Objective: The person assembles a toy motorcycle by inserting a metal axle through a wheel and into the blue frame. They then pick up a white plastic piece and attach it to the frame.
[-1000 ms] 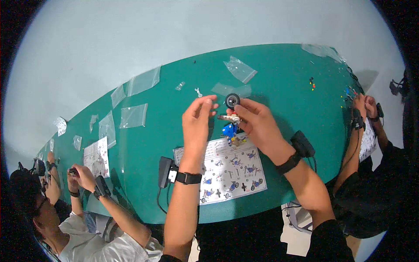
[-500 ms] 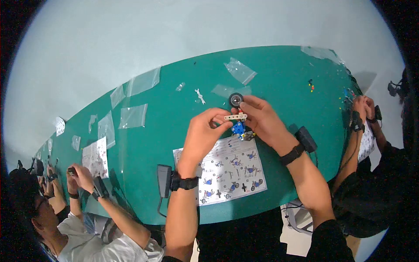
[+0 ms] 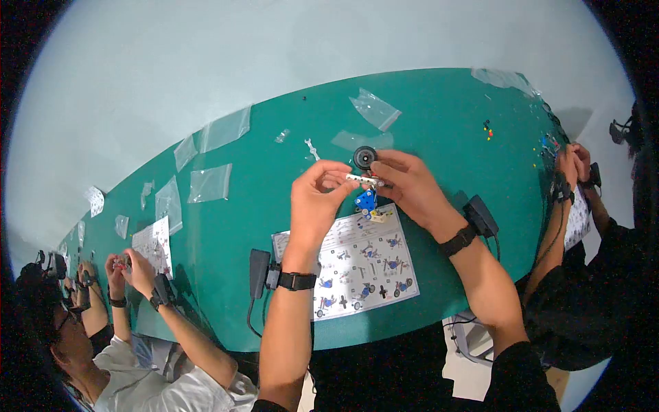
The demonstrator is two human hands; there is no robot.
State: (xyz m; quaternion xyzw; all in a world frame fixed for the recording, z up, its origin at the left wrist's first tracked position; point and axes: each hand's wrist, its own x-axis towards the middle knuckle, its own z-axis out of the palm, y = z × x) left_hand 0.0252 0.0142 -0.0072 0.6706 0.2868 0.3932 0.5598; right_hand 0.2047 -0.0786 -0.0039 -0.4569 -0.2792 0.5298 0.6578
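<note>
Above the instruction sheet (image 3: 343, 257), a small toy model is held up between my two hands. It has a black wheel (image 3: 364, 158) at the top, a white perforated strip (image 3: 360, 180) across the middle and a blue part (image 3: 366, 200) hanging below. My left hand (image 3: 317, 202) is closed, its thumb and fingers pinching the left end of the strip. From the other side my right hand (image 3: 412, 191) is closed on the model near the wheel and the strip's right end; its fingers partly hide the joint there.
A white toy wrench (image 3: 311, 148) lies beyond my left hand. Plastic bags (image 3: 211, 183) are scattered over the green table (image 3: 254, 158). Small coloured pieces (image 3: 488, 130) lie at the right. People work on both sides, one holding a small part at the left (image 3: 123, 262).
The model has shifted slightly left and turned, so the wheel shows a darker face and the strip now slopes down to the right. Both hands keep their grip.
</note>
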